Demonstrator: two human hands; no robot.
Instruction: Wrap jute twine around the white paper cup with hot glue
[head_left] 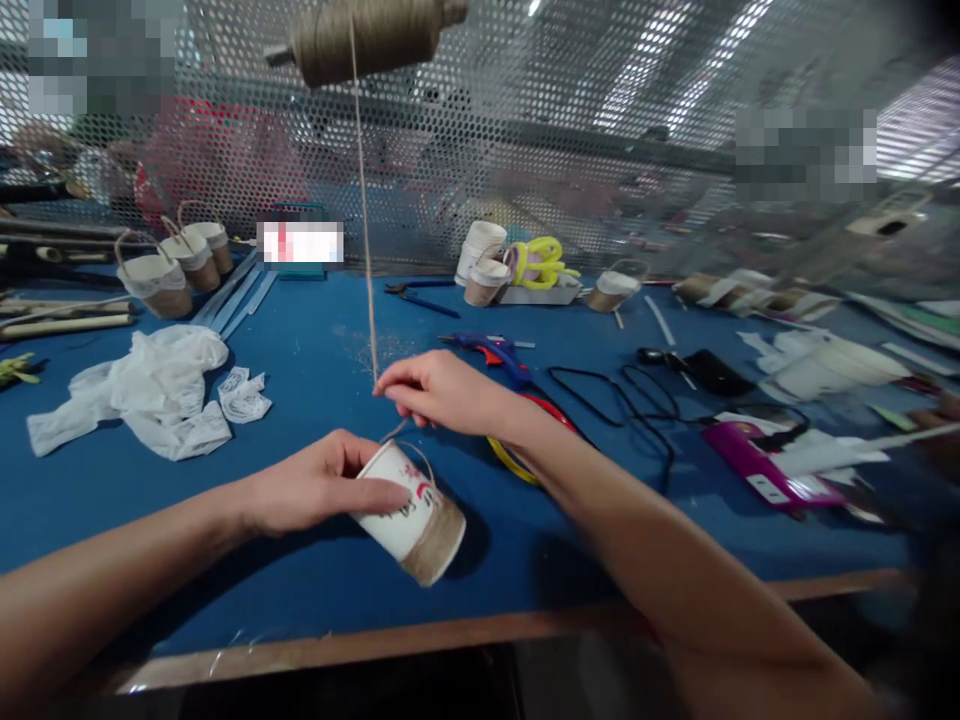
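My left hand (315,485) is wrapped around a white paper cup (394,505), tilted with its base toward the lower right. Brown twine covers the cup's lower part, and a thin twine handle (421,455) arches at its rim. Above the cup, my right hand (442,392) pinches a strand of twine (365,220) between thumb and fingers. That strand runs up to a large spool (367,40) hanging overhead. Just behind my right wrist lies a blue glue gun (495,352) with a red trigger.
White lace (161,385) lies at the left, near several twine-handled cups (156,285). Pliers (424,297), stacked cups (480,250) and yellow-handled scissors (540,262) sit toward the back. A black cord (622,400) and a purple power strip (765,465) are on the right. A perforated metal screen (480,140) stands behind.
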